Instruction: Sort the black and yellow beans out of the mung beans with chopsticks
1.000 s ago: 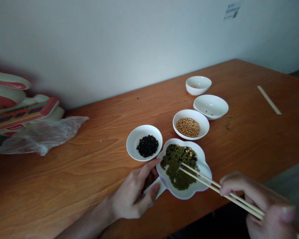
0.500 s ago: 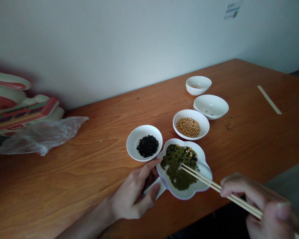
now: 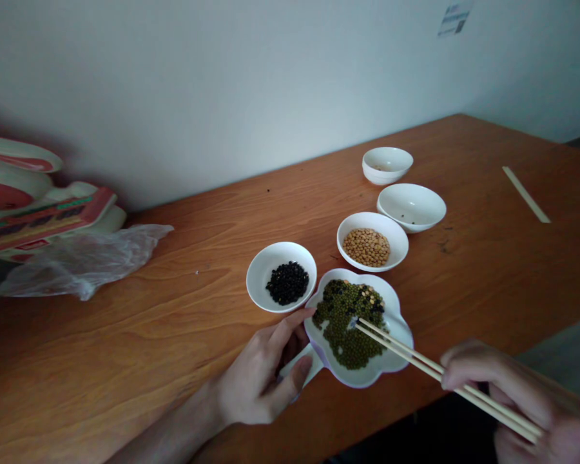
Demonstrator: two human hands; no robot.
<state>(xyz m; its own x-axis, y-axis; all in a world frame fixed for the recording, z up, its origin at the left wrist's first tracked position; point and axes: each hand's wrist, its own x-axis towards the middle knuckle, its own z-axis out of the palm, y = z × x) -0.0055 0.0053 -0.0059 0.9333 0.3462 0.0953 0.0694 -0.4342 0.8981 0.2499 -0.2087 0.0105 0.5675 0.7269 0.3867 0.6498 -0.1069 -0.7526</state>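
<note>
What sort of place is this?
Probably a plain indoor room, maybe a home or workroom: a wooden table, a bare white wall with a small paper notice, and a white bowl of black beans.

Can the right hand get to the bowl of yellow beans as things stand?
Probably yes: the right hand holds chopsticks, and the scalloped dish sits beside the line to the white bowl, not across it.

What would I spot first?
Your eye lands first on the flower-shaped dish of green and black beans at the front, held by the left hand while the right hand pokes in wooden chopsticks. Behind it sit a bowl of black beans and a bowl of yellow beans.
</note>
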